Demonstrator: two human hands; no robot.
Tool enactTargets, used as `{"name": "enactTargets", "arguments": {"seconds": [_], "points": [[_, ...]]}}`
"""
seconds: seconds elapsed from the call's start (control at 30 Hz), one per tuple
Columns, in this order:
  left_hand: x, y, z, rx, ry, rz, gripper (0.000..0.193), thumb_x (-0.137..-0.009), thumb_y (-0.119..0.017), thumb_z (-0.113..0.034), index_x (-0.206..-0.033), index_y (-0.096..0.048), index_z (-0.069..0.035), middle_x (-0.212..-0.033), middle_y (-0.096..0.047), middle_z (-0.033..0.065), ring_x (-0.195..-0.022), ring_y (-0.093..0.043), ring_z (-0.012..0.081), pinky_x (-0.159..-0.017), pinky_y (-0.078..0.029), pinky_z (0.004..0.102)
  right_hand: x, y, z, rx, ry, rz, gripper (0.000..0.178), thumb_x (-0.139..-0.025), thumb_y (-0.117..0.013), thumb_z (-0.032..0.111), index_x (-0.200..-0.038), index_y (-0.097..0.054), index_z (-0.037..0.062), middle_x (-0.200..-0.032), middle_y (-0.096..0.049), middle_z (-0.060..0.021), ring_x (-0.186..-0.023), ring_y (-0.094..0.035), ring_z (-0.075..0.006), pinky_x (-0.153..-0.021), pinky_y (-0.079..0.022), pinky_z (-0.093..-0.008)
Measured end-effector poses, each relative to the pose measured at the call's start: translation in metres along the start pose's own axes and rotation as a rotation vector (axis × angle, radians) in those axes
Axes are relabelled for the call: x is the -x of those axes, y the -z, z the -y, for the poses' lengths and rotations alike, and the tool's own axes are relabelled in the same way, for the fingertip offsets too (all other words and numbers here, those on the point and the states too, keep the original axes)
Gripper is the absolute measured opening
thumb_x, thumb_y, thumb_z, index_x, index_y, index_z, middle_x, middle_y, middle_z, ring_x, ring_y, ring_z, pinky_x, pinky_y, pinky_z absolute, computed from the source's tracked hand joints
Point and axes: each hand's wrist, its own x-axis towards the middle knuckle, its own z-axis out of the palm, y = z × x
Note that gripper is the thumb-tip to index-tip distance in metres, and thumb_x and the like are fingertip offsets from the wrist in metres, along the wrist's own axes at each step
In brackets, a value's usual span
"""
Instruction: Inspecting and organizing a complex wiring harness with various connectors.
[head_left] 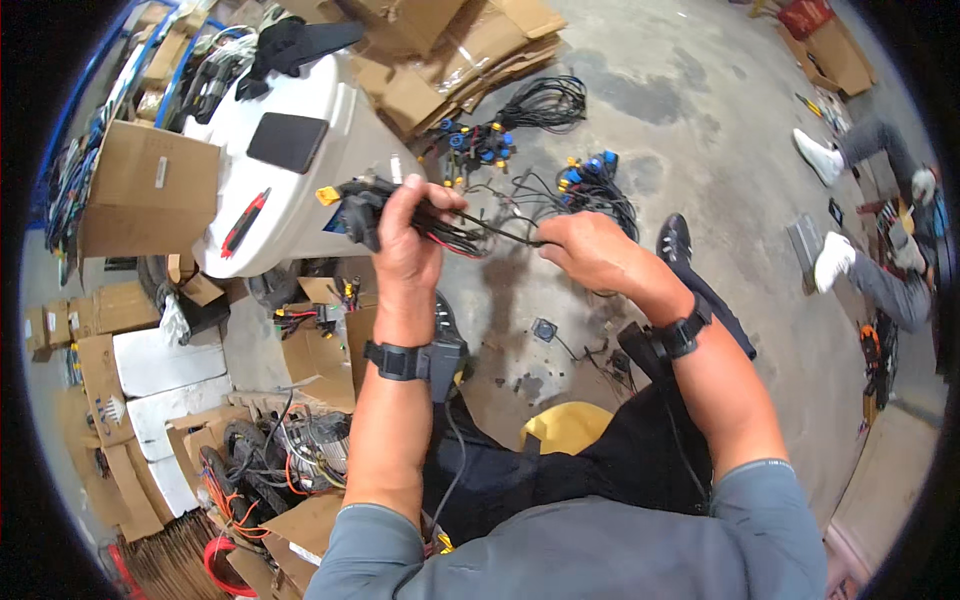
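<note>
Left hand [410, 225] curled closed around a bundle of thin black cables [452, 236]; yellow plastic connector [327, 196] juts out at ten o'clock from that hand. Right hand [595, 250], at three o'clock from the left, pinches one black strand between thumb and fingers. White plastic drum [300, 95] at ten o'clock from left hand. Black cable tangle with blue connectors [600, 188] on floor, twelve o'clock from right hand.

1 cable bundle [462, 238], mostly black with a thin red wire showing in its loops, is held up in the air, gathered in the left hand [410, 225]. Its left end carries bulky black connectors [361, 214] and 1 yellow connector [328, 196] at the tip — 1 black strand [512, 234] stretches rightward, nearly straight, to the right hand [592, 248].
</note>
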Motion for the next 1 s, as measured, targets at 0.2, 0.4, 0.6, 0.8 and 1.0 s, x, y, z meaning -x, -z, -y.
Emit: {"name": "enactTargets", "arguments": {"seconds": [0.2, 0.4, 0.6, 0.8, 1.0], "points": [[-0.006, -0.012, 0.015, -0.210, -0.093, -0.170, 0.026, -0.090, -0.065, -0.017, -0.068, -0.054, -0.008, -0.056, -0.047, -0.0009, -0.050, -0.047, 0.0108, -0.049, -0.042, 0.0272, -0.022, 0.009, 0.024, -0.347, 0.068, -0.301, 0.032, -0.084, -0.065, 0.019, -0.110, -0.060, -0.0002, -0.092, -0.066, -0.0168, -0.082, -0.065, -0.0322, -0.073, -0.052, -0.0409], [-0.006, -0.015, 0.033, -0.936, -0.265, -0.177, 0.020, -0.085, -0.071, -0.014, -0.077, -0.057, -0.002, -0.065, -0.059, 0.0022, -0.058, -0.055, 0.0145, -0.054, -0.044, 0.0307, -0.025, 0.014, 0.037, -1.020, -0.060, -0.208, 0.037, -0.088, -0.070, 0.024, -0.112, -0.061, -0.0023, -0.086, -0.064, -0.0053, -0.074, -0.056, -0.0074, -0.064, -0.047, -0.0245], [0.006, -0.025, 0.039, -1.082, -0.387, -0.010, 0.008, -0.075, -0.067, -0.002, -0.082, -0.063, -0.001, -0.076, -0.066, 0.0055, -0.069, -0.062, 0.0159, -0.063, -0.050, 0.0313, -0.025, 0.010, 0.027, -1.116, -0.071, -0.154, 0.035, -0.088, -0.070, 0.024, -0.111, -0.062, -0.0011, -0.081, -0.062, -0.0001, -0.068, -0.053, -0.0037, -0.060, -0.044, -0.0213], [0.009, -0.036, 0.039, -0.809, -0.177, -0.002, 0.009, -0.076, -0.068, -0.001, -0.084, -0.064, -0.003, -0.076, -0.065, 0.0022, -0.072, -0.060, 0.0112, -0.064, -0.049, 0.0292, -0.024, 0.008, 0.016, -1.272, -0.024, -0.131, 0.023, -0.091, -0.063, 0.019, -0.106, -0.062, 0.0014, -0.081, -0.062, -0.0013, -0.065, -0.056, -0.0066, -0.059, -0.047, -0.0226], [0.013, -0.047, 0.033, -0.597, -0.062, 0.017, 0.035, -0.070, -0.073, 0.002, -0.102, -0.060, -0.003, -0.090, -0.067, 0.0017, -0.080, -0.062, 0.0104, -0.071, -0.051, 0.0270, -0.023, 0.012, 0.007, -1.507, -0.133, -0.137, 0.018, -0.094, -0.055, 0.014, -0.106, -0.061, 0.0021, -0.083, -0.063, -0.0032, -0.062, -0.058, -0.0102, -0.057, -0.049, -0.0252]]}}
